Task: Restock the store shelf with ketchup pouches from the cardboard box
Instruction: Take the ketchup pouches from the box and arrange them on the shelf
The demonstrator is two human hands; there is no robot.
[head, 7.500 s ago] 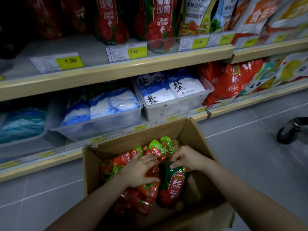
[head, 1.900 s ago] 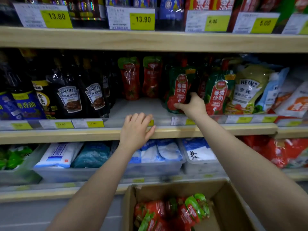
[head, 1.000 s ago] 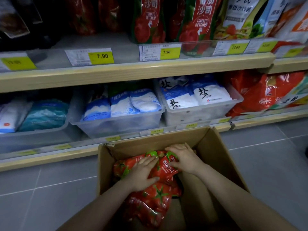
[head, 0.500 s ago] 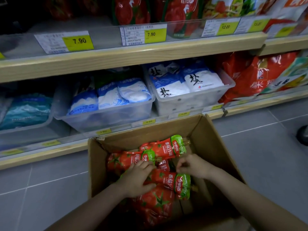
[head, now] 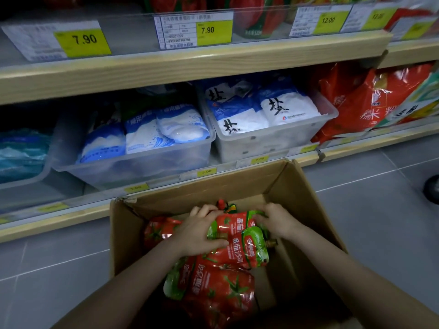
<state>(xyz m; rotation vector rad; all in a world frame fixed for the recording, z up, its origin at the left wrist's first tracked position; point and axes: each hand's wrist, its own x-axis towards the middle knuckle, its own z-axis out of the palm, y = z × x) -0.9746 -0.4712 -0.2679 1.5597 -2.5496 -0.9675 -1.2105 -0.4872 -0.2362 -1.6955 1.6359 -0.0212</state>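
Both hands, left (head: 199, 230) and right (head: 278, 220), gripping red-and-green plastic ketchup pouches (head: 237, 243) lying sideways, spouts rightward, inside brown cardboard box (head: 306, 205).

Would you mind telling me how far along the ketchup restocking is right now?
Done: some ketchup pouches already stand on the shelf behind the 7.90 price tag. In hand: both the left hand and right hand grip a pouch inside the cardboard box. Left: several pouches remain in the box.
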